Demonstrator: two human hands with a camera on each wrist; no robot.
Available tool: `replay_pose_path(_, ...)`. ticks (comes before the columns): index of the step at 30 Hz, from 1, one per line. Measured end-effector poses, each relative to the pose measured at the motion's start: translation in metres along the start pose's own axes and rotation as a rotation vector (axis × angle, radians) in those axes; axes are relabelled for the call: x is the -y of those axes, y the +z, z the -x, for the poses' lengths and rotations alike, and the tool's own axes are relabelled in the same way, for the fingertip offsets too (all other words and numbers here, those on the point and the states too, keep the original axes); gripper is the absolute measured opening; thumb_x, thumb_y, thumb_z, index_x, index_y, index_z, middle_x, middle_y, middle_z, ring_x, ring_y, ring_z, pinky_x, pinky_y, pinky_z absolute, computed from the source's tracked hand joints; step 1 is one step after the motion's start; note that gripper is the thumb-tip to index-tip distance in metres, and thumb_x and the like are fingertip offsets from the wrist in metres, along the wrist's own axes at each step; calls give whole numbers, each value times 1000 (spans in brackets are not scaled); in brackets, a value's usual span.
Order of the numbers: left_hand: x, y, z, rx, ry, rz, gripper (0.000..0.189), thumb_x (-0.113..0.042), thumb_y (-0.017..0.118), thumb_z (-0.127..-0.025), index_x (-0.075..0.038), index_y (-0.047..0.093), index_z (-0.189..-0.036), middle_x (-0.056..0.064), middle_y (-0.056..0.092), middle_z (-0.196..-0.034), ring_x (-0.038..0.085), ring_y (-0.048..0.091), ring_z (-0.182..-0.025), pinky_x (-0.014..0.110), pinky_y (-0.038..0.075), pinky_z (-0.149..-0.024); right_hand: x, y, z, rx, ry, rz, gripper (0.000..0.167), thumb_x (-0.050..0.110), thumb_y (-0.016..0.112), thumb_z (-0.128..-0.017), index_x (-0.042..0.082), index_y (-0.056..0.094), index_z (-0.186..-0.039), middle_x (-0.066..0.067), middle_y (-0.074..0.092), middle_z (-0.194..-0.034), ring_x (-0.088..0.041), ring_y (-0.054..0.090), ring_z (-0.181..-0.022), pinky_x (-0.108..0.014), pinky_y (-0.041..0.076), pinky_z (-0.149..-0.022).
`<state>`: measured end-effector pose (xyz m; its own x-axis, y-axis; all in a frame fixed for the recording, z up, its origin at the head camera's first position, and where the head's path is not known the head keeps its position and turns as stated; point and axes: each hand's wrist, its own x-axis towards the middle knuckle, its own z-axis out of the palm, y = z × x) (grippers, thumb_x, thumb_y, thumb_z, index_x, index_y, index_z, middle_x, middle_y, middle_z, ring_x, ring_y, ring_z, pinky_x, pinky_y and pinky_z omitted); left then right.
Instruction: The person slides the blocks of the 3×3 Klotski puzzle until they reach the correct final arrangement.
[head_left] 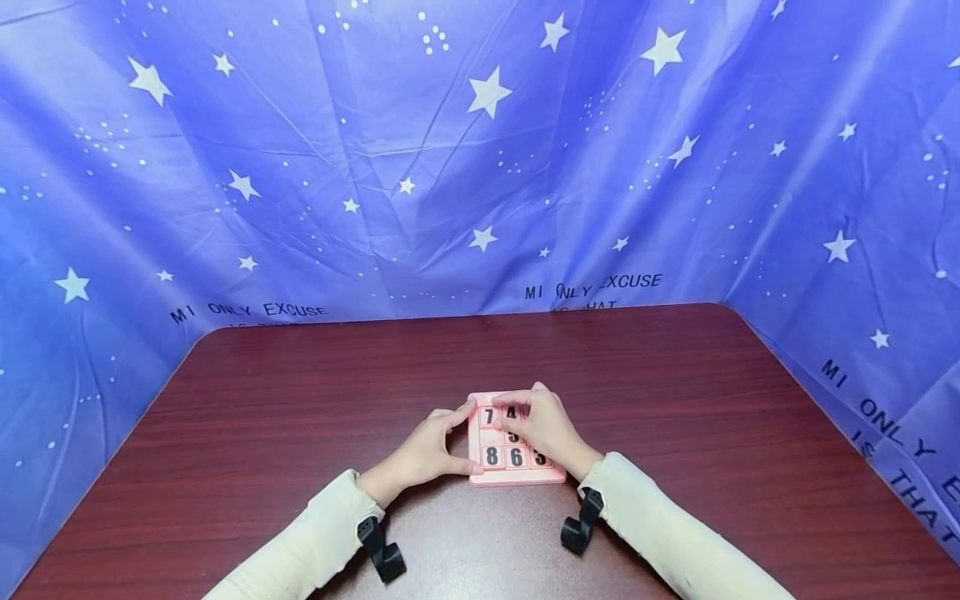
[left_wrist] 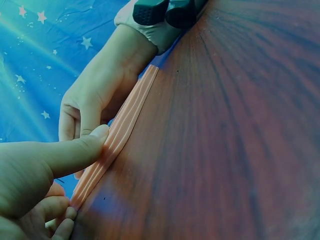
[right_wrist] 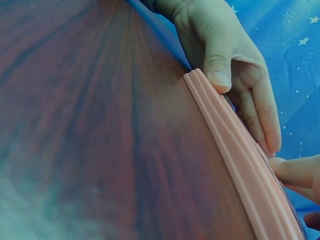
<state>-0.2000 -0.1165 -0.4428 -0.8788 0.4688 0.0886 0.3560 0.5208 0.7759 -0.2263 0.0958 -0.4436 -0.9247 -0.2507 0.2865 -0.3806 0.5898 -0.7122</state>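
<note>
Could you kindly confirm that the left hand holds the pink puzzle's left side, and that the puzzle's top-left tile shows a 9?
Not quite: the top-left tile shows a 7, as the head view shows. The left hand does hold the left side of the pink puzzle.

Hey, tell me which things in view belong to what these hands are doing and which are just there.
Part of the job:
- pink number puzzle
- left hand, holding its left side
- right hand, over the tiles

Just there:
- table, under the puzzle
- starry curtain, behind
- black device at each cuff
</note>
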Motion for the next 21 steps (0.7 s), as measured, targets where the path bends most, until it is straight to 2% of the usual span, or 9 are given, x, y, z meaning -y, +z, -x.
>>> replay_pose_path(6,2,1,0,-6,10,0,94,-26,86,-65,0,38,-142,22,45,-139,30,44,-120,48,33,-102,1,0,0,1,61,-8,29,14,82,-70,16,76,-98,-1,57,-79,-13,40,-68,-27,35,-59)
replay_pose_path(9,3,1,-1,-8,7,2,95,-26,86,-65,0,38,-142,22,45,-139,30,44,-120,47,33,-102,0,0,0,2,65,-9,28,15,81,-71,16,76,-99,-1,56,-79,-12,40,-68,-26,35,-59)
replay_pose_path(13,3,2,-1,-10,-1,0,96,-27,86,-65,-1,37,-143,22,46,-138,30,44,-121,47,34,-102,0,-2,4,-3,26,-17,29,16,82,-70,17,76,-98,0,65,-84,-13,43,-70,-27,36,-60)
replay_pose_path(17,3,2,0,-5,-4,-5,96,-27,86,-66,-1,36,-143,22,46,-138,30,44,-121,47,34,-102,0,-4,11,15,-17,-43,28,17,82,-70,17,76,-98,5,71,-93,-12,53,-81,-25,43,-69)
replay_pose_path(21,2,1,0,-4,1,-13,95,-26,86,-66,-1,36,-143,22,46,-137,31,44,-120,47,34,-102,3,-6,21,49,-27,-51,26,18,81,-71,19,76,-97,5,68,-83,-8,51,-75,-23,43,-63)
